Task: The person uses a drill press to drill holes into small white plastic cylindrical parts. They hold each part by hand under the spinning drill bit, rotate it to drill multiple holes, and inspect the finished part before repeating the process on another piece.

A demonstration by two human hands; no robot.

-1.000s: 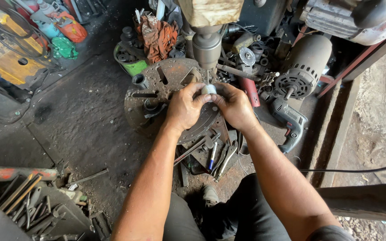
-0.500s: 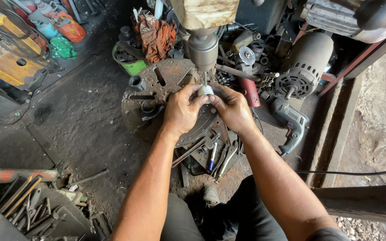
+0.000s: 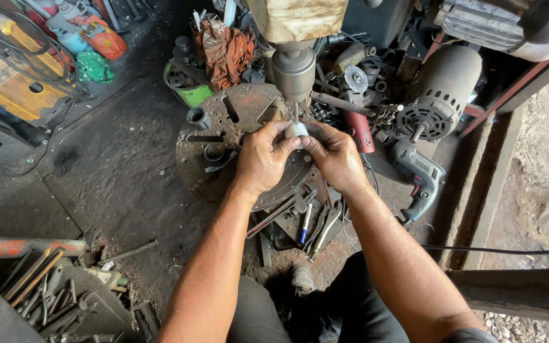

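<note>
We pinch a small pale cylindrical part (image 3: pixel 297 130) between both hands, left hand (image 3: pixel 263 159) and right hand (image 3: pixel 335 157) equally near, fingertips clamped on its sides; it sits upright on the round slotted drill table (image 3: pixel 223 121), directly beneath the drill chuck (image 3: pixel 293 73).

Person, seen from above — two bare forearms, no sleeves, watch or gloves. Left hand (image 3: pixel 263 159) and right hand (image 3: pixel 335 159), centre of frame, ringless. Dark trousers (image 3: pixel 338 311) at lower centre — one worn, dusty shoe (image 3: pixel 302 278) between the knees.
</note>
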